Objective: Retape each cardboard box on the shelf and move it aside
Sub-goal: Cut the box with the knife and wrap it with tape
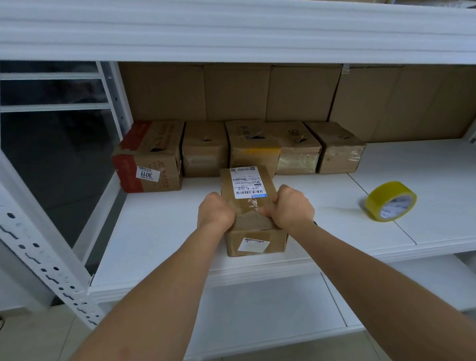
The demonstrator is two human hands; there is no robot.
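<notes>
two bare hands grip one small cardboard box [253, 212] near the front edge of a white metal shelf [171, 232], seen from above by a head camera. the shelf board is smooth and white, with a seam running across it on the right. a perforated white upright [30, 239] slants down the left side, another white shelf beam [241, 31] crosses overhead, and a lower white board sits beneath. pale floor tiles show at the bottom.

the held box is brown, longer than wide, lying with its short end facing near. a white shipping label [248, 182] with barcodes covers the far part of its top, and a smaller white label sits on its near end face. wrinkled clear tape crosses its top.

the left hand [214, 214] has fingers curled over the box's left top edge. the right hand [291, 208] curls over the right edge, thumb pressed on top.

just behind, a row of five small boxes [250, 146] stands side by side; the leftmost has red print and a "3011" sticker. large plain cartons [293, 96] line the far back. a roll of yellow tape [390, 201] stands on edge well to the right.
</notes>
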